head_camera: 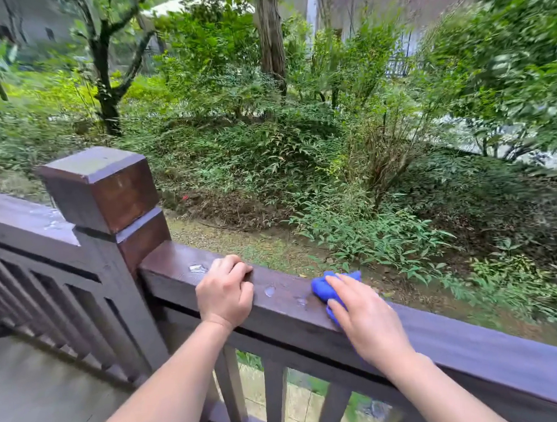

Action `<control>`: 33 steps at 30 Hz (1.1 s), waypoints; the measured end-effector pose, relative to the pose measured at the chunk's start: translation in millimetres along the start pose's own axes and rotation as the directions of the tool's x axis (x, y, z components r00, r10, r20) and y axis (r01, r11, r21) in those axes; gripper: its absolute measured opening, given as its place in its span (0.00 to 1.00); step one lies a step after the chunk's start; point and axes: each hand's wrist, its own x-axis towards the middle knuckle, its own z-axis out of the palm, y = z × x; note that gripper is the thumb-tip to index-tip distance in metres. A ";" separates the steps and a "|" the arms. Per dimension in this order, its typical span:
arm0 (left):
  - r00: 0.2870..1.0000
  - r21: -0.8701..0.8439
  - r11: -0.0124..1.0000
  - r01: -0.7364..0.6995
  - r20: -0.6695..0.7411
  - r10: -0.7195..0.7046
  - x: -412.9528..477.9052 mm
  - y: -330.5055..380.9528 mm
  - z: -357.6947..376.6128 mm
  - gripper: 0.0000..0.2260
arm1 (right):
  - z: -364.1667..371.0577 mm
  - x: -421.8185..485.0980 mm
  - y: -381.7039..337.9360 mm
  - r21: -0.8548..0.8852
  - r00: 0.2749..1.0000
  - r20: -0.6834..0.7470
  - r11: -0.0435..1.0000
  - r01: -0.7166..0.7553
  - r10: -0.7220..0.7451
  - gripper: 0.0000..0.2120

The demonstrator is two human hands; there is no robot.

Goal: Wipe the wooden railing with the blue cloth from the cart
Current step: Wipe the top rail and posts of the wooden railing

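Corner post (104, 190): we are seeing a square-capped dark wooden post standing at the far left, where two runs of railing are meeting.
Wooden railing (287, 304): its flat top rail is running from the post toward the near right, and we are noting small water drops (269, 291) sitting on it between the two hands.
Left hand (225, 292): we are resting it on the rail just right of the post, fingers curled together over the far edge, gripping the wood.
Blue cloth (322, 288): it is lying bunched on the rail top, right of the drops.
Right hand (365, 316): we are pressing it flat on the cloth, fingers extended and slightly apart.
Garden (297, 127): green shrubs and tree trunks are filling the far side beyond the rail.
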 end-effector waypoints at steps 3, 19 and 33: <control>1.000 -0.008 1.000 0.004 0.011 -0.004 -0.9 -0.8 -1.2 0.12 | 4.6 0.4 -15.9 0.015 0.997 -0.022 0.997 -0.070 0.071 0.20; 1.000 0.014 1.000 -0.003 -0.009 0.004 -0.3 -0.7 -1.9 0.11 | 17.8 27.7 -27.7 0.012 0.999 0.025 1.000 -0.029 0.028 0.22; 0.999 0.025 1.000 0.005 -0.053 -0.003 1.1 -8.9 6.8 0.09 | -5.6 46.2 -27.4 0.110 0.970 -0.176 0.983 -0.149 0.167 0.17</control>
